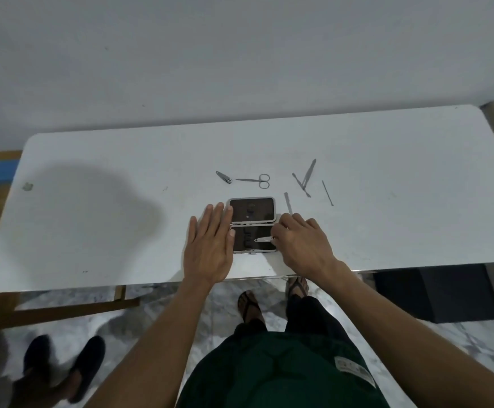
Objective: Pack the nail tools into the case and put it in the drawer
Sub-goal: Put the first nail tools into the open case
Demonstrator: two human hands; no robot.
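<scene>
White table (pixel 122 201) (plain grey wall (pixel 181 54)), marble floor (pixel 181 304)

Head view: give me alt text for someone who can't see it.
An open nail-tool case lies on a white table; the right hand slides a metal tool into its near half while the left hand lies flat beside it. Nail clippers, scissors and several thin tools lie loose beyond.

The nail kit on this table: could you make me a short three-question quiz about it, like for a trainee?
1. True or false: the case lies open.
2. Which hand holds a tool over the case: A left, B right?
3. Fill in: the scissors lie on the ____.

Key: 1 true. 2 B; the right hand pinches a nail clipper, while the left hand lies flat beside the case. 3 table.
</scene>
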